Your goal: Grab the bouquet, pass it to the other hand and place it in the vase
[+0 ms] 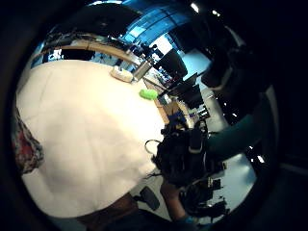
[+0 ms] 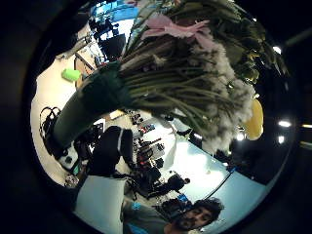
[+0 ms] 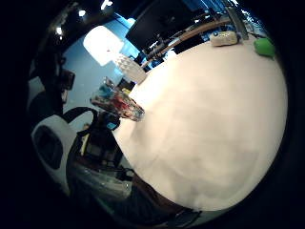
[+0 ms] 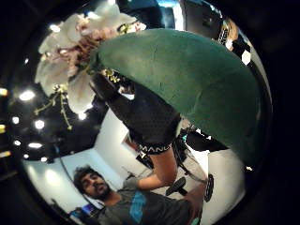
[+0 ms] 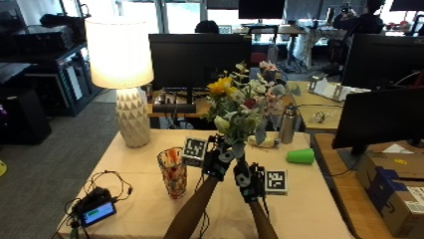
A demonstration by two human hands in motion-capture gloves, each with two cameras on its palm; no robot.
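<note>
Both hands are raised above the table [image 5: 291,199] and meet at the base of the bouquet [image 5: 245,107], which stands upright in the air between them. The left hand [image 5: 217,162] is curled around the lower stems, just beside and a little higher than the right hand [image 5: 244,178], which also wraps the green wrapping at the bottom of the bunch. Yellow, white and pink flowers spread above the gloves. In the right thumb side palm view the green wrap [image 4: 187,79] fills much of the picture, with a gloved hand [image 4: 140,115] next to it. The vase [image 5: 172,173], a patterned glass one, stands on the table to the left of the hands, apart from them. A lamp [image 5: 122,74], a green cup [image 5: 300,156] and a small screen device [image 5: 97,212] also sit on the table.
</note>
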